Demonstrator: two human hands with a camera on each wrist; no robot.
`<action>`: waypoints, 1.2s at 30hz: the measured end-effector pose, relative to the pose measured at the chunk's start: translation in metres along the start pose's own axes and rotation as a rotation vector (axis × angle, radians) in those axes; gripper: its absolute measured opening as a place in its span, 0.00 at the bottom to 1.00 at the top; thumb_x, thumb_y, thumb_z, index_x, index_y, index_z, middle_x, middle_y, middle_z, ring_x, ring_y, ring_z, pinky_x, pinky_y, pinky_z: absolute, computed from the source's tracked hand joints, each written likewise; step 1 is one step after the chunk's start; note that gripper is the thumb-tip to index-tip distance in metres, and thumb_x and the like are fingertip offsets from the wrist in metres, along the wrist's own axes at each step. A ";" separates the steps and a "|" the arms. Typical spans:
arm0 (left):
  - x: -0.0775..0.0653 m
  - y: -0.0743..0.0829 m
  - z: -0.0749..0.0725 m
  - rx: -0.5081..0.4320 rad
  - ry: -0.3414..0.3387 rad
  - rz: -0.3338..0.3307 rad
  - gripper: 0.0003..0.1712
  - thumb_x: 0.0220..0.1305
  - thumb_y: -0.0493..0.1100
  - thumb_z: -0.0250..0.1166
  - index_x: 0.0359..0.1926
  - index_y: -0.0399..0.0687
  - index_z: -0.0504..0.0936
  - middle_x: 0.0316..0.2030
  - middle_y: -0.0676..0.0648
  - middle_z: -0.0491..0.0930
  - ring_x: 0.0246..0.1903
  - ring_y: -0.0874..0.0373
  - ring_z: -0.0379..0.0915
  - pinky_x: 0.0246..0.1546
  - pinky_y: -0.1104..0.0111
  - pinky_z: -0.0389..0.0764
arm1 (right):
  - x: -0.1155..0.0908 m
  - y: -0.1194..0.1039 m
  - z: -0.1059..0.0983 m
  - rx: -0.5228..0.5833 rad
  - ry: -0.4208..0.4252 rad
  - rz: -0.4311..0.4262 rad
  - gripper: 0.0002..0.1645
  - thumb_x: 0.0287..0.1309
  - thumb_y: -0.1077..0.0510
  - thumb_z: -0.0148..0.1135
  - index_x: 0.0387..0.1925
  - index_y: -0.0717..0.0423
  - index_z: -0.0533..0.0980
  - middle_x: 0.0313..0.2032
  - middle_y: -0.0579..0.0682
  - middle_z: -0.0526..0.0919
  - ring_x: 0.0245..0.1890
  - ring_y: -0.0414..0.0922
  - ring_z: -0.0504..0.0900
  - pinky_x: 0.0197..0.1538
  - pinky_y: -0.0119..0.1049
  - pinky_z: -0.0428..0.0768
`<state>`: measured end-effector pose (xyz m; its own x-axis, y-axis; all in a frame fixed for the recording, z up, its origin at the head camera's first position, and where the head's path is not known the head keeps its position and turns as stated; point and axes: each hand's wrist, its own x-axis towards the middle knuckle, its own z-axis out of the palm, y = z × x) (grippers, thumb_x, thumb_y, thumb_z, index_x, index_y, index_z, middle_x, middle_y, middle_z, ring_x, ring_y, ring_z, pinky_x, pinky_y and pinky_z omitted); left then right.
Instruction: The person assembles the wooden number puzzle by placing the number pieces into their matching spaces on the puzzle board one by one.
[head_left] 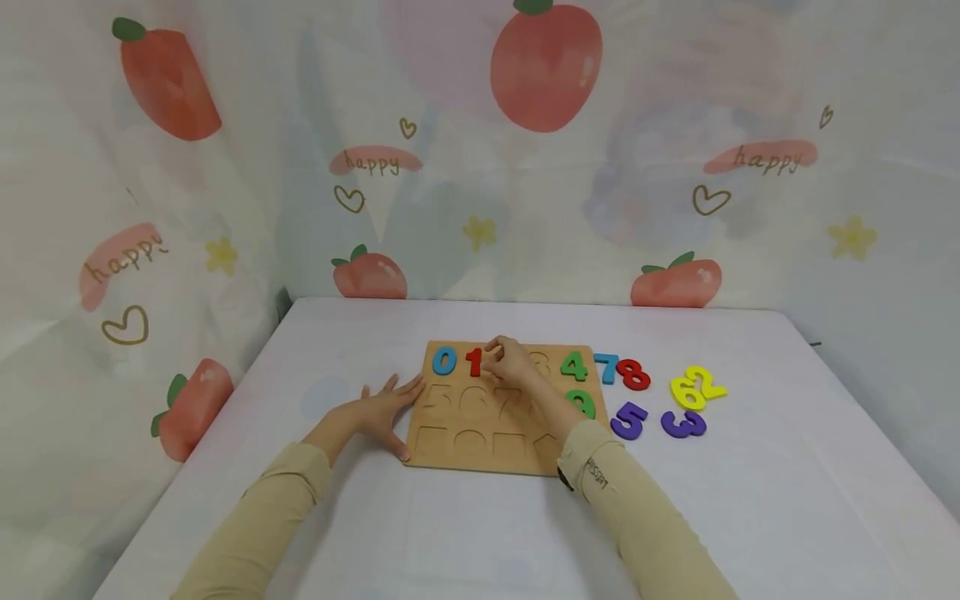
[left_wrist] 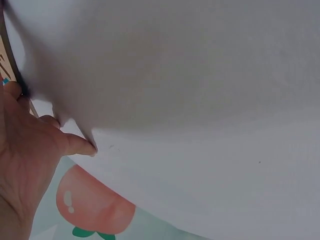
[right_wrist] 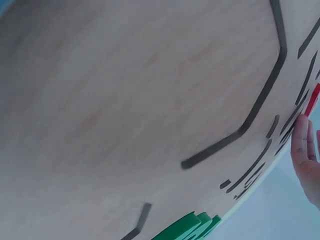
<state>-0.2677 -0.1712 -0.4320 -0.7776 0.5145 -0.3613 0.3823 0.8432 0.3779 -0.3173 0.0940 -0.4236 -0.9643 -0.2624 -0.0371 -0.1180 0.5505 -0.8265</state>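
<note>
A wooden number board [head_left: 465, 454] lies on the table with outlined recesses. A blue 0 [head_left: 444, 361], red 1 [head_left: 473, 362] and green 4 [head_left: 573, 366] sit along its top row; a green 9 [head_left: 579, 402] is partly hidden by the right forearm. Fingers spread, my left hand [head_left: 386, 412] rests at the board's left edge, also seen from the left wrist [left_wrist: 30, 150]. My right hand [head_left: 513, 364] reaches over the board, fingertips at the right side of the red 1. In the right wrist view, rather straight fingers [right_wrist: 300, 142] meet the red edge.
Right of the board lie a blue 7 [head_left: 606, 367] at its edge, a red 8 [head_left: 634, 375], a purple 5 [head_left: 628, 422], a purple 3 [head_left: 684, 425] and a yellow 6 [head_left: 687, 393] against a yellow 2 [head_left: 708, 385]. A patterned cloth backdrop [head_left: 480, 192] stands behind the table.
</note>
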 end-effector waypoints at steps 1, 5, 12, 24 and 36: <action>0.000 0.000 0.000 0.004 0.001 -0.003 0.73 0.36 0.58 0.78 0.75 0.49 0.39 0.75 0.49 0.32 0.72 0.37 0.22 0.60 0.28 0.32 | 0.001 0.001 0.000 0.002 -0.001 -0.008 0.19 0.60 0.64 0.59 0.51 0.69 0.71 0.35 0.60 0.77 0.26 0.45 0.78 0.28 0.29 0.74; 0.000 0.000 -0.001 0.010 -0.001 -0.004 0.73 0.35 0.59 0.77 0.75 0.49 0.39 0.75 0.49 0.32 0.72 0.37 0.22 0.59 0.28 0.32 | 0.000 0.002 -0.003 0.010 0.001 -0.037 0.17 0.59 0.65 0.59 0.49 0.70 0.72 0.37 0.62 0.77 0.29 0.46 0.78 0.31 0.30 0.75; 0.002 0.003 -0.003 0.025 -0.003 -0.008 0.73 0.36 0.61 0.77 0.75 0.50 0.40 0.75 0.49 0.33 0.72 0.37 0.23 0.59 0.28 0.34 | -0.013 -0.005 -0.013 -0.005 0.025 -0.109 0.15 0.57 0.69 0.60 0.45 0.73 0.73 0.38 0.66 0.78 0.37 0.55 0.78 0.37 0.35 0.78; -0.003 0.004 0.000 0.014 -0.020 -0.019 0.72 0.37 0.59 0.77 0.75 0.49 0.39 0.75 0.48 0.32 0.72 0.37 0.23 0.60 0.28 0.33 | -0.024 0.004 -0.037 -0.088 0.052 -0.269 0.14 0.56 0.69 0.60 0.44 0.73 0.75 0.38 0.66 0.80 0.39 0.59 0.80 0.47 0.48 0.79; -0.002 0.001 -0.001 0.008 -0.006 -0.011 0.73 0.37 0.60 0.77 0.75 0.50 0.39 0.75 0.49 0.32 0.73 0.39 0.23 0.61 0.29 0.33 | -0.047 0.014 -0.080 -0.113 0.084 -0.276 0.15 0.59 0.63 0.60 0.47 0.67 0.75 0.41 0.65 0.80 0.43 0.59 0.79 0.48 0.49 0.79</action>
<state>-0.2664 -0.1713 -0.4304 -0.7788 0.5063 -0.3703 0.3782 0.8500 0.3668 -0.2925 0.1778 -0.3888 -0.9079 -0.3501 0.2306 -0.3991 0.5534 -0.7311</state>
